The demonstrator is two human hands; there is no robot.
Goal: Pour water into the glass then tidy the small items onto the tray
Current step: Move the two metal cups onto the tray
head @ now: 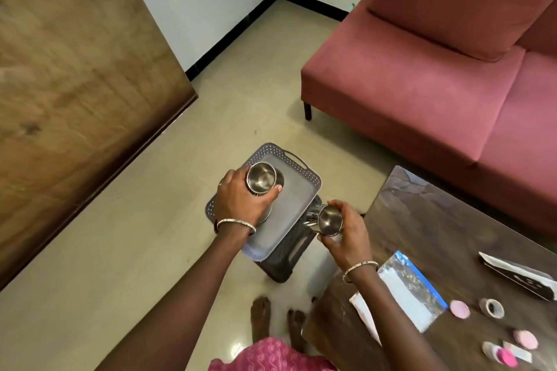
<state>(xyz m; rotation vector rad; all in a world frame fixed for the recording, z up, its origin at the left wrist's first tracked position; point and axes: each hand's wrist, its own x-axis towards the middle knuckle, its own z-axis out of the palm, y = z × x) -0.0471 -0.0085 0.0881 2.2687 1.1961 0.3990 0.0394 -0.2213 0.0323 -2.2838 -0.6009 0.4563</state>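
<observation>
Over the grey tray (301,190), near the middle of my view, I see the left hand (241,202) wrapped round the larger steel vessel (261,177); I cannot tell if its base touches the tray. At four o'clock from it, just beside the tray's edge, the right hand (349,235) grasps the small steel glass (329,221). The tray sits on a dark stool (289,253). On the brown table (437,220), at four o'clock, lie a zip bag (410,289), pink discs (459,309) and a tape roll (492,307), well apart from the tray.
</observation>
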